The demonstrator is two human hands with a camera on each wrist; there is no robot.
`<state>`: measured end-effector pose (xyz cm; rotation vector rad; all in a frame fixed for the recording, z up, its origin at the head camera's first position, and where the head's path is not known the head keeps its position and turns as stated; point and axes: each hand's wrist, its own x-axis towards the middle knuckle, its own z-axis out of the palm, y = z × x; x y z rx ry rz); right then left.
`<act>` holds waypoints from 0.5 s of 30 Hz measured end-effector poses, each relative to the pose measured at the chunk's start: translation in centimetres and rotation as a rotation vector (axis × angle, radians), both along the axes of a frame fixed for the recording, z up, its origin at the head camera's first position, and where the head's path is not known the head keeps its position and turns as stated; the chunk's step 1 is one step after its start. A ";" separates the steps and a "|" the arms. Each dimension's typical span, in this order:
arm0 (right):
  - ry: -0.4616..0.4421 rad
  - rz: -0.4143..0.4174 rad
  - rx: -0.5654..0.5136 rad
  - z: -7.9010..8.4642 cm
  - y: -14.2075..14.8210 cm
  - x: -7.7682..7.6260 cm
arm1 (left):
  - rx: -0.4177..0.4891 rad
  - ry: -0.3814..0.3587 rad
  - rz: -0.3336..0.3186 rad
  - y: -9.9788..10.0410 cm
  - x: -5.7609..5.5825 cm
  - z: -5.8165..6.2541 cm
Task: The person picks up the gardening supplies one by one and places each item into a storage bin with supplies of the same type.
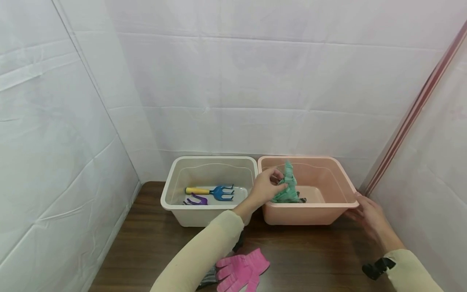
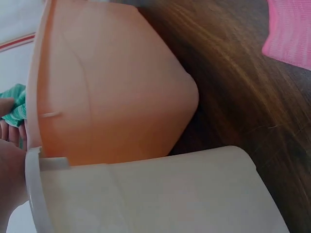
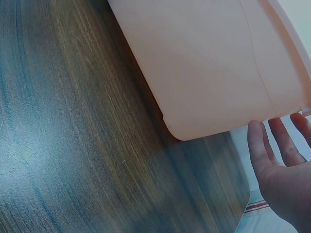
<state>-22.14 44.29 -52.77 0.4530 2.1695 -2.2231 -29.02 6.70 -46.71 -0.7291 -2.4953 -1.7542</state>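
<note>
My left hand point(image 1: 268, 186) reaches over the near left part of the peach bin point(image 1: 299, 215) and pinches a green knitted glove point(image 1: 288, 188) between thumb and fingers. In the left wrist view the green glove point(image 2: 17, 104) shows only partly, past the bin's rim. My right hand point(image 1: 373, 221) is at the bin's right end. In the right wrist view its fingers point(image 3: 282, 141) are extended and touch the bin's outer side near the rim. Under the green glove, a small dark patterned piece point(image 1: 302, 200) lies in the bin, mostly hidden.
Left of the peach bin stands a cream bin point(image 1: 204, 215) with a yellow-handled blue hand rake point(image 1: 211, 191) and a purple claw-shaped tool point(image 1: 197, 200). In front, a pink glove point(image 1: 242, 271) and a grey striped item point(image 1: 209, 278) lie on the wooden table point(image 1: 303, 259). White sheets surround the table.
</note>
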 end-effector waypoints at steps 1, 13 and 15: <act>-0.002 0.002 0.016 0.0 0.0 0.0 | -0.007 0.004 0.001 0.0 0.0 -0.1; 0.035 0.000 -0.100 0.1 0.2 0.0 | -0.031 0.042 0.003 0.4 0.0 -0.6; 0.033 -0.006 -0.095 0.1 0.2 -0.1 | -0.035 0.045 0.002 0.4 -0.1 -0.6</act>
